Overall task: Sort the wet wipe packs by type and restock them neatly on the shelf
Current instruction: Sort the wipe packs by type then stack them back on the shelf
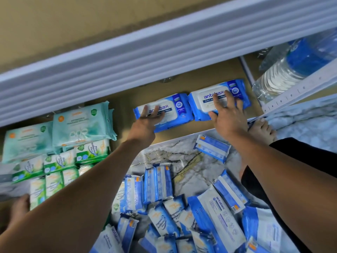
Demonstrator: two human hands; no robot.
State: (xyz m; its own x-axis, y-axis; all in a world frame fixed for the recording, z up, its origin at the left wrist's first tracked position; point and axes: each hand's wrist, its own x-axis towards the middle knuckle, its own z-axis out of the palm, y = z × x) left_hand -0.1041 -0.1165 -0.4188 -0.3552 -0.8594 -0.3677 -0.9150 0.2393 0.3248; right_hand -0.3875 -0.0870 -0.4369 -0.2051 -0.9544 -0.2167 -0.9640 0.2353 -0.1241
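Note:
Two blue antabax packs lie side by side on the bottom shelf (127, 95). My left hand (145, 121) rests with spread fingers on the left blue pack (169, 114). My right hand (228, 114) lies on the right blue pack (206, 99), fingers spread over its white lid and thumb at its front edge. At the shelf's left lie mint-green packs (80, 123) and small green pine packs (91, 152) in rows. On the marble floor (182, 157) below lies a loose pile of several blue packs (164, 207).
A white shelf rail (145, 55) runs overhead across the view. A shrink-wrapped pack of water bottles (291, 70) stands at the right behind a white upright. My bare feet (262, 130) and a black garment (300, 161) are at the right, near a single blue pack (211, 147).

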